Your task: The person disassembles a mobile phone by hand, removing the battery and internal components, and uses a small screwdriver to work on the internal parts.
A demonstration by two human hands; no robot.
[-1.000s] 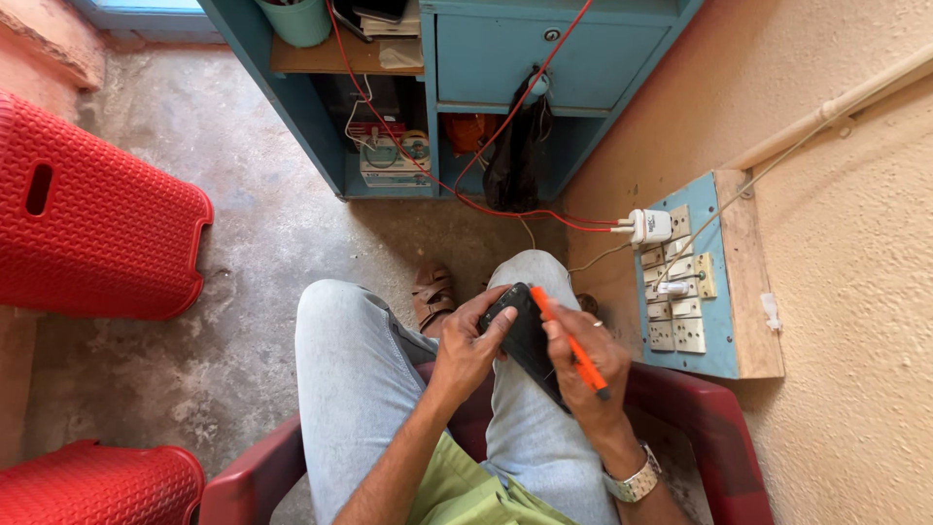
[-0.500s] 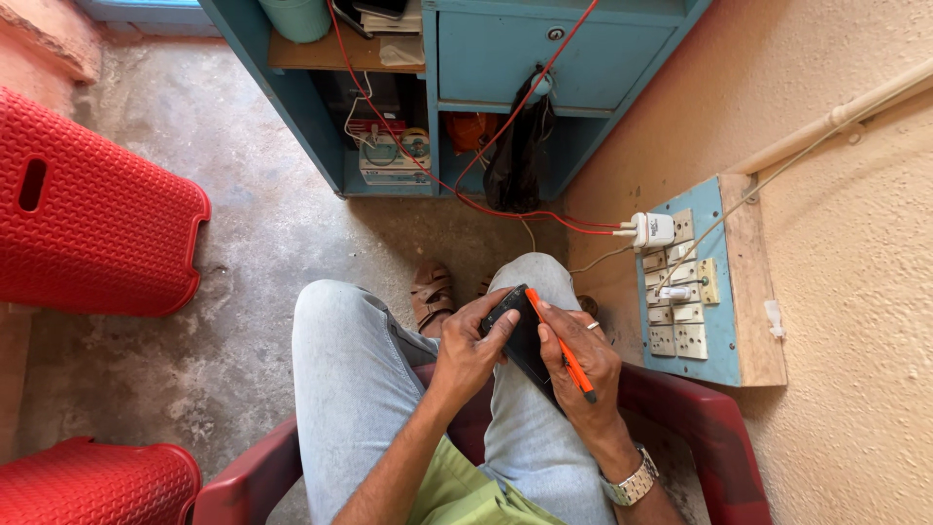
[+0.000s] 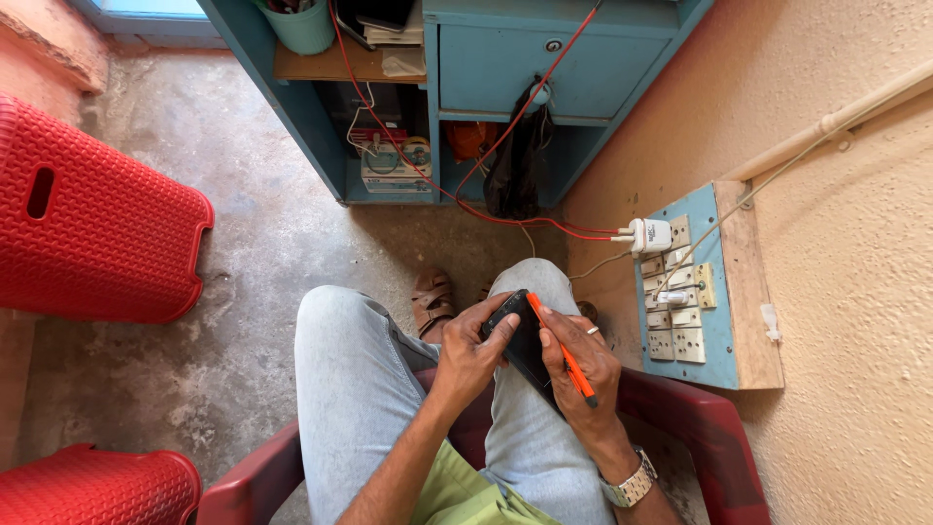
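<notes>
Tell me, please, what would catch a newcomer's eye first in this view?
Probably the two hands at the centre: the left hand and right hand grip a dark phone over the knees, and the right also holds an orange screwdriver. Next come the red stool at the left and the red wires running from the blue cabinet to the switchboard on the right wall.

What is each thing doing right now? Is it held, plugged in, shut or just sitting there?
Black phone: held over the lap, gripped by both hands.
Orange screwdriver: held in the right hand, lying along the phone.
Left hand: gripping the phone's near edge.
White plug: plugged into the switchboard.
Blue drawer: shut.
Red stool: standing on the floor, untouched.
</notes>
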